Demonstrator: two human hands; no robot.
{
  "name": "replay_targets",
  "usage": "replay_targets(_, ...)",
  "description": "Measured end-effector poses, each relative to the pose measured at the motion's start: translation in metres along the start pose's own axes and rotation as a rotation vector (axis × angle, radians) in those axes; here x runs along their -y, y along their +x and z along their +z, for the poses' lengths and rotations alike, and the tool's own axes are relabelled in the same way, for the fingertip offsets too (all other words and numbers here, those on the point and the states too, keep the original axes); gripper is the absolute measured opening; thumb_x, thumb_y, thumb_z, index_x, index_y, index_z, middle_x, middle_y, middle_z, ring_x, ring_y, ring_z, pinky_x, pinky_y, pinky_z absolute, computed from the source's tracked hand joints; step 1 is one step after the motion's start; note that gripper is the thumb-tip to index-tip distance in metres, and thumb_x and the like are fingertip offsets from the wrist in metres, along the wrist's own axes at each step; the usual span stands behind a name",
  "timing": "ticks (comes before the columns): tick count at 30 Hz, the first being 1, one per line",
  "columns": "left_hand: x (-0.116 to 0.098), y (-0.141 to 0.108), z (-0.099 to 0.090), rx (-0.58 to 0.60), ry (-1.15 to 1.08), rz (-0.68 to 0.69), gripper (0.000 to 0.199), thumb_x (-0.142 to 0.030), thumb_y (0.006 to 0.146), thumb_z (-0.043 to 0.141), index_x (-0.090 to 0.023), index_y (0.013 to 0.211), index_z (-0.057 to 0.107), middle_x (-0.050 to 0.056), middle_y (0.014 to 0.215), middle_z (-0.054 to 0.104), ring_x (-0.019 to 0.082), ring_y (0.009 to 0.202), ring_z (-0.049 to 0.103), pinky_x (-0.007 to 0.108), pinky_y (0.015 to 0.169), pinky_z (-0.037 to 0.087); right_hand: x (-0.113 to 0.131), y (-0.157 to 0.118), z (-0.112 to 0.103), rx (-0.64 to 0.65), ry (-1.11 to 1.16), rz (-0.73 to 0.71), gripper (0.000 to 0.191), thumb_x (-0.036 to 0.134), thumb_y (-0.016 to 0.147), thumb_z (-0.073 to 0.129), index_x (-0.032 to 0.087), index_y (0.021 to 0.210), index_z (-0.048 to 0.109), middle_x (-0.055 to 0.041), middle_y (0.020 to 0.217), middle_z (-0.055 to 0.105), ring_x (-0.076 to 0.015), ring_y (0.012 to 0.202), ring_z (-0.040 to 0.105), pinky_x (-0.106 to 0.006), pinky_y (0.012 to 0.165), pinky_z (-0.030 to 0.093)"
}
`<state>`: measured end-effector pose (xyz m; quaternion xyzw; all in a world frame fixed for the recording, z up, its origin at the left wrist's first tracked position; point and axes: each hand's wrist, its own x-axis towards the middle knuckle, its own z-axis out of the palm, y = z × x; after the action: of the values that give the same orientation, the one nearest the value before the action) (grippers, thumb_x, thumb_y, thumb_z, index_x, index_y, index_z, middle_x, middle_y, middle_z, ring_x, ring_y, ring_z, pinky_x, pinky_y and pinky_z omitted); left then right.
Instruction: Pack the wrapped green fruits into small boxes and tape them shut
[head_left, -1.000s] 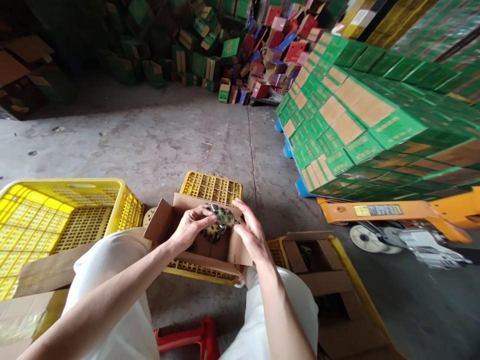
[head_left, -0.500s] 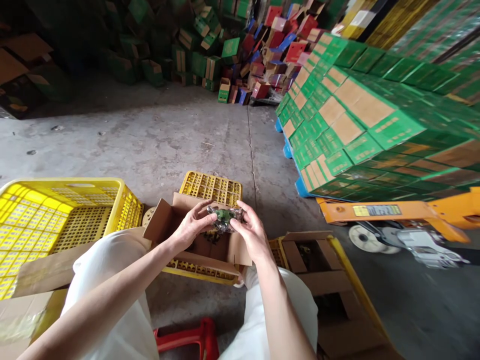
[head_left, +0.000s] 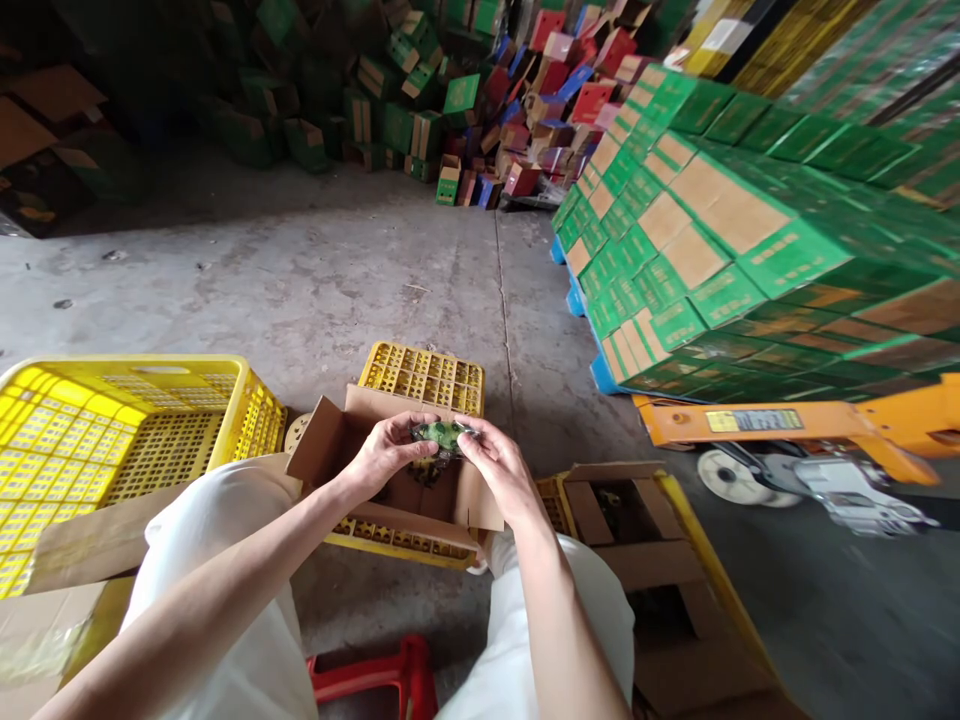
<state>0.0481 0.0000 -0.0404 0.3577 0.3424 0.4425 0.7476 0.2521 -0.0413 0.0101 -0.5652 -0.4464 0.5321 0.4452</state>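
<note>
A small green item in clear plastic wrap (head_left: 444,435) is stretched between my two hands above an open cardboard box (head_left: 405,492). My left hand (head_left: 390,452) pinches its left end between thumb and fingers. Its right end is gripped by my right hand (head_left: 495,458) in the same way. The box stands on an upturned yellow crate (head_left: 421,372) between my knees. Inside it, small dark and yellowish items show partly; my hands hide the rest.
A large yellow basket (head_left: 244,410) stands at left. Right of my knee are open cartons (head_left: 660,563) in a yellow crate. Beyond are an orange pallet jack (head_left: 810,422) and stacked green boxes (head_left: 720,250). A red stool (head_left: 412,675) shows below; loose boxes (head_left: 420,100) lie behind.
The wrapped item now lies flatter and more stretched out between my hands. My fingers have come down slightly and closed more tightly over its ends.
</note>
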Motion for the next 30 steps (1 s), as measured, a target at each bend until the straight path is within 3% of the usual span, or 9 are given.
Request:
replay_targets(8, 0.002, -0.001, 0.001, -0.030, 0.031, 0.006, 0.065, -0.030, 0.061, 0.107, -0.018, 0.120, 0.082, 0.006, 0.110, 0.084, 0.021, 0.095, 0.078, 0.031, 0.089, 0.062, -0.002, 0.000, -0.001, -0.015, 0.011, -0.031, 0.043, 0.047, 0.084, 0.086, 0.027, 0.122, 0.083, -0.0063, 0.132, 0.082, -0.0293, 0.122, 0.077, -0.044, 0.112, 0.058)
replay_targets(10, 0.000, -0.001, 0.002, -0.040, 0.032, 0.010, 0.064, -0.033, 0.063, 0.106, -0.018, 0.121, 0.081, 0.007, 0.113, 0.084, 0.022, 0.098, 0.078, 0.032, 0.091, 0.062, -0.004, 0.001, -0.001, -0.031, 0.018, -0.026, 0.043, 0.049, 0.085, 0.086, 0.028, 0.122, 0.083, -0.0061, 0.132, 0.082, -0.0288, 0.120, 0.077, -0.042, 0.105, 0.061)
replay_targets(14, -0.003, -0.003, 0.003, -0.049, 0.043, -0.007, 0.050, -0.046, 0.069, 0.103, -0.014, 0.103, 0.083, 0.007, 0.098, 0.084, 0.019, 0.085, 0.076, 0.031, 0.085, 0.062, -0.011, 0.004, -0.002, -0.093, -0.071, -0.025, 0.044, 0.061, 0.091, 0.077, 0.025, 0.114, 0.086, -0.0090, 0.118, 0.085, -0.0301, 0.105, 0.079, -0.037, 0.082, 0.065)
replay_targets(19, -0.001, -0.002, -0.001, -0.063, 0.146, 0.010, 0.053, -0.063, 0.075, 0.095, -0.014, 0.077, 0.075, 0.002, 0.072, 0.074, 0.013, 0.062, 0.064, 0.024, 0.063, 0.053, -0.018, 0.009, -0.006, -0.133, -0.279, -0.095, 0.042, 0.059, 0.095, 0.069, 0.020, 0.092, 0.086, -0.0089, 0.093, 0.085, -0.0283, 0.087, 0.077, -0.036, 0.078, 0.060)
replay_targets(22, 0.000, 0.001, -0.010, -0.009, 0.359, -0.008, 0.056, -0.068, 0.083, 0.085, -0.015, 0.070, 0.072, 0.001, 0.062, 0.067, 0.013, 0.056, 0.058, 0.023, 0.054, 0.044, -0.019, 0.010, -0.011, -0.097, -0.373, -0.123, 0.035, 0.050, 0.096, 0.066, 0.021, 0.090, 0.083, -0.0083, 0.091, 0.085, -0.0270, 0.085, 0.077, -0.035, 0.078, 0.058)
replay_targets(25, -0.004, 0.006, -0.026, 0.077, 0.700, 0.011, 0.052, -0.061, 0.096, 0.072, -0.016, 0.072, 0.075, 0.003, 0.064, 0.069, 0.016, 0.060, 0.062, 0.025, 0.057, 0.043, -0.020, 0.007, -0.013, -0.070, -0.528, -0.125, 0.030, 0.044, 0.096, 0.063, 0.022, 0.087, 0.082, -0.0070, 0.088, 0.084, -0.0259, 0.082, 0.076, -0.034, 0.076, 0.055)
replay_targets(30, -0.015, 0.014, -0.054, 0.069, 1.347, 0.081, 0.020, -0.030, 0.101, 0.066, -0.020, 0.098, 0.083, 0.007, 0.096, 0.083, 0.025, 0.092, 0.077, 0.028, 0.078, 0.053, -0.021, 0.002, -0.008, -0.018, -0.740, -0.084, 0.027, 0.034, 0.097, 0.058, 0.025, 0.089, 0.082, -0.0057, 0.090, 0.085, -0.0250, 0.082, 0.077, -0.032, 0.075, 0.052)
